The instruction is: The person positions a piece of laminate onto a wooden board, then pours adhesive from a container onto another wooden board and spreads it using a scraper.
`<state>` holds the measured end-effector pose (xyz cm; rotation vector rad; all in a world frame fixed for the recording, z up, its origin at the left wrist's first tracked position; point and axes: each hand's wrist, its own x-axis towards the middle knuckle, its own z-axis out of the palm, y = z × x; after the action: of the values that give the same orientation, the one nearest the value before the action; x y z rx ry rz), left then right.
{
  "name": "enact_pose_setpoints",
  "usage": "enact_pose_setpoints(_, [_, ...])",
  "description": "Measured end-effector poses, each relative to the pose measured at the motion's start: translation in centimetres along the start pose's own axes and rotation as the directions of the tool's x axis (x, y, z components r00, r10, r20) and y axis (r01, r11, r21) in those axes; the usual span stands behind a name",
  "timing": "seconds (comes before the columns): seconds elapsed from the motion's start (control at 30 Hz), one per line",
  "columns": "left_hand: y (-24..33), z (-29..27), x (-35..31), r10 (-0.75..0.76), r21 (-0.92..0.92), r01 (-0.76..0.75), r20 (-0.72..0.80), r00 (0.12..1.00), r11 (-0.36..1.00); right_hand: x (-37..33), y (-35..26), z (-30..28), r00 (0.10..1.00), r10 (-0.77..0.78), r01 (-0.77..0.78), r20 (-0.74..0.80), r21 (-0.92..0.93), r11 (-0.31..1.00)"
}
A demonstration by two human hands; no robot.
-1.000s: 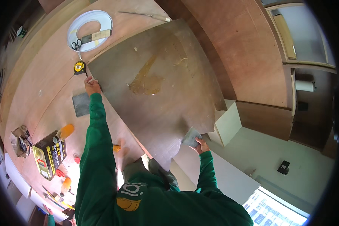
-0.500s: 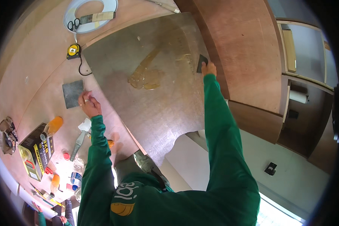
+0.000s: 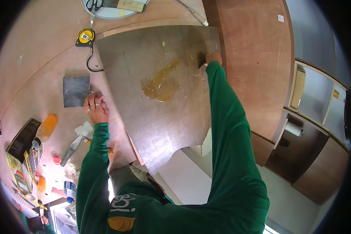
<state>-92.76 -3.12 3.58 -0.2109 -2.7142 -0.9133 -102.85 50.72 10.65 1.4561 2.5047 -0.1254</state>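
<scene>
A large brownish-grey sheet [image 3: 128, 85] lies in front of me, one near edge cut in a curve. Glossy amber liquid [image 3: 162, 85] is pooled and streaked on its middle. At the sheet's far right, my right hand [image 3: 213, 59] is closed on a dark flat spreader [image 3: 202, 59], its blade against the surface. My left hand [image 3: 96, 108] rests on the wooden surface left of the sheet, fingers bent and slightly apart, a ring on one. Its fingertips are at the edge of a grey square pad [image 3: 76, 91], which lies flat.
Far left are a tape measure [image 3: 85, 38], scissors [image 3: 93, 5] and a white ring-shaped piece [image 3: 117, 13]. Nearer stand an orange bottle [image 3: 47, 125], a box [image 3: 23, 146], a brush-like tool [image 3: 71, 150] and a water bottle [image 3: 70, 189]. A wooden panel [image 3: 253, 78] borders the right. Another person's hand [image 3: 45, 220] shows lower left.
The view has shifted. My right hand has moved the spreader a little inward from the sheet's right edge. My left hand's fingers have lowered beside the grey pad.
</scene>
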Motion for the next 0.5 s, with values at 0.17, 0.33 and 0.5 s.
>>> enact_pose_setpoints(0.17, [-0.3, -0.1, 0.2, -0.021, 0.009, 0.021, 0.005, 1.0, 1.0, 0.8, -9.3, -2.4, 0.99, -0.142, 0.142, -0.015, 0.0, 0.99])
enact_pose_setpoints(0.33, [-0.7, 0.0, 0.2, -0.041, -0.005, 0.041, 0.012, 0.999, 0.999, 0.9, -14.5, -2.3, 0.964, -0.242, 0.248, -0.108, 0.051, 0.967])
enact_pose_setpoints(0.5, [-0.7, 0.2, 0.1, -0.042, -0.007, 0.042, 0.02, 0.999, 0.999, 1.1, -16.0, -2.0, 0.887, -0.445, 0.455, -0.126, 0.065, 0.888])
